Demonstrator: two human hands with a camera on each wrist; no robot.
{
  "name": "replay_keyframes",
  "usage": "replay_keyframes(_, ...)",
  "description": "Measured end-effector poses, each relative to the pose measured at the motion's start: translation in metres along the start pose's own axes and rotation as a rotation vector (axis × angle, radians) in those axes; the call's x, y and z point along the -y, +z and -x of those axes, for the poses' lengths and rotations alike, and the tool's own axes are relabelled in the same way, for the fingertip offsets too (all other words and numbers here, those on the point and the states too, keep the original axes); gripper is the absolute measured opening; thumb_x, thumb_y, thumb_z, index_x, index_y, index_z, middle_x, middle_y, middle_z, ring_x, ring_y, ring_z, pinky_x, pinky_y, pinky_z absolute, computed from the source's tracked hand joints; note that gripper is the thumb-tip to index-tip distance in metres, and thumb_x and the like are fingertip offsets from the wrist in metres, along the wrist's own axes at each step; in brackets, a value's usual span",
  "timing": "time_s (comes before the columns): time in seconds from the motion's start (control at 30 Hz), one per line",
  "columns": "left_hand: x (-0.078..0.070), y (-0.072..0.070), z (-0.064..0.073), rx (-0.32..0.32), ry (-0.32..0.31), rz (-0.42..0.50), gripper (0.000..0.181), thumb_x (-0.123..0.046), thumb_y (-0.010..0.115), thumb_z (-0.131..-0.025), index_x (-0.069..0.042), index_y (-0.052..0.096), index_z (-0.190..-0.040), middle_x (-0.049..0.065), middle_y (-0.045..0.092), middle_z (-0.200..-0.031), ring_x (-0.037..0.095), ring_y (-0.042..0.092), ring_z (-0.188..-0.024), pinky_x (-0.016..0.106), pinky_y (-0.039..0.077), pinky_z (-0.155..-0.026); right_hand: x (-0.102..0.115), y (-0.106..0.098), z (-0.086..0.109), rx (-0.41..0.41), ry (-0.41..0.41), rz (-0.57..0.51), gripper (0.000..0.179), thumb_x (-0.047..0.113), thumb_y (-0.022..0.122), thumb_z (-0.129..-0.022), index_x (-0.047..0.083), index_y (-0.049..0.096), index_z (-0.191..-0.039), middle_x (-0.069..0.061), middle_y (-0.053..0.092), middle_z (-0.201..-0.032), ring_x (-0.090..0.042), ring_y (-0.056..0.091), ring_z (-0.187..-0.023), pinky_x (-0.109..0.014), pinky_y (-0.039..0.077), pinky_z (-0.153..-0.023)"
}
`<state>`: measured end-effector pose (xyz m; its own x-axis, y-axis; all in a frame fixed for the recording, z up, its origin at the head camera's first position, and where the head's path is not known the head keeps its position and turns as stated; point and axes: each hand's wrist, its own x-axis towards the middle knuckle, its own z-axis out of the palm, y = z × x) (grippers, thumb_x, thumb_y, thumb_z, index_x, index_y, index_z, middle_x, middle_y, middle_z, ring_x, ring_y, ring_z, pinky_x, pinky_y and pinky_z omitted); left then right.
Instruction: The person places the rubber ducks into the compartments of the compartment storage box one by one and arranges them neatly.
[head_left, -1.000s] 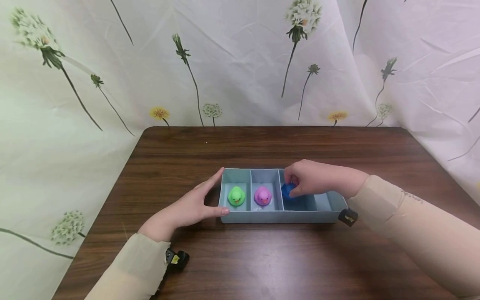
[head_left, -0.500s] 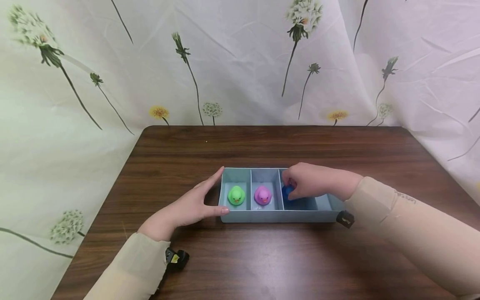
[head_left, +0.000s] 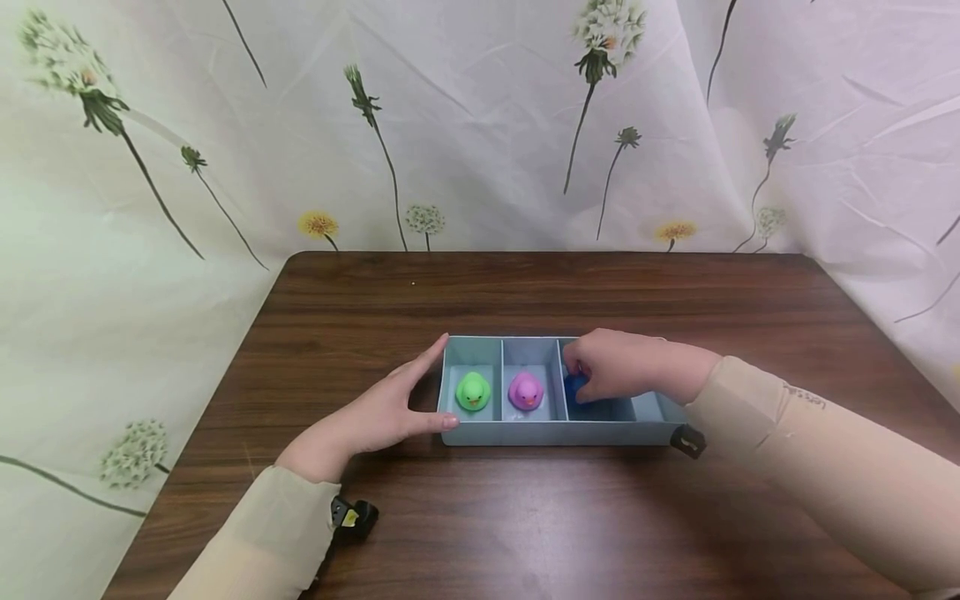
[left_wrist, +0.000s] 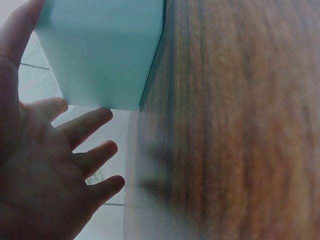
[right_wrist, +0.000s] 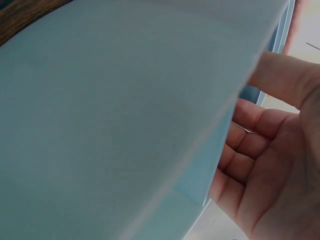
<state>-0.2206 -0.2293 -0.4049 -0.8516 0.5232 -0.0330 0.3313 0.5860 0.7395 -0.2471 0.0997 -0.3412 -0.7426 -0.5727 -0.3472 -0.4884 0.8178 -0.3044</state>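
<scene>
A long pale-blue divided box (head_left: 555,433) lies on the table. In its leftmost compartment sits a green toy duck (head_left: 473,392), and a pink toy duck (head_left: 526,391) sits in the compartment beside it. My right hand (head_left: 626,364) reaches into the third compartment and pinches a blue toy (head_left: 574,389), mostly covered by the fingers. My left hand (head_left: 375,417) spans the box's left end, thumb on the front corner and a finger at the back corner. In the left wrist view its fingers are spread and straight against the box end. The right wrist view shows the box wall hiding the right fingertips.
The dark wooden table (head_left: 480,517) extends around the box on all sides. A white cloth with dandelion prints (head_left: 480,125) hangs behind and at the sides. Part of the rightmost compartment (head_left: 651,407) shows below the right wrist.
My right hand has sunk slightly lower and leftward into the third compartment with the blue toy, which is now more hidden. The left hand and the box have stayed in place.
</scene>
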Motion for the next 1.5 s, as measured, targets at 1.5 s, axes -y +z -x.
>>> replay_keyframes(1.5,-0.0004,0.0005,0.0013,0.01,-0.022,0.01,0.105,-0.055,0.077,-0.08,-0.043,0.008,-0.158,0.007,0.016,-0.163,0.032,0.017,-0.147,0.06,0.021,-0.112,0.0067,-0.001,-0.0024,0.024,0.043,0.037,0.017,0.017,0.08,-0.085,0.011,0.066,-0.09,0.004,0.061,-0.077,-0.013,0.058,-0.072,-0.031,0.051,-0.067)
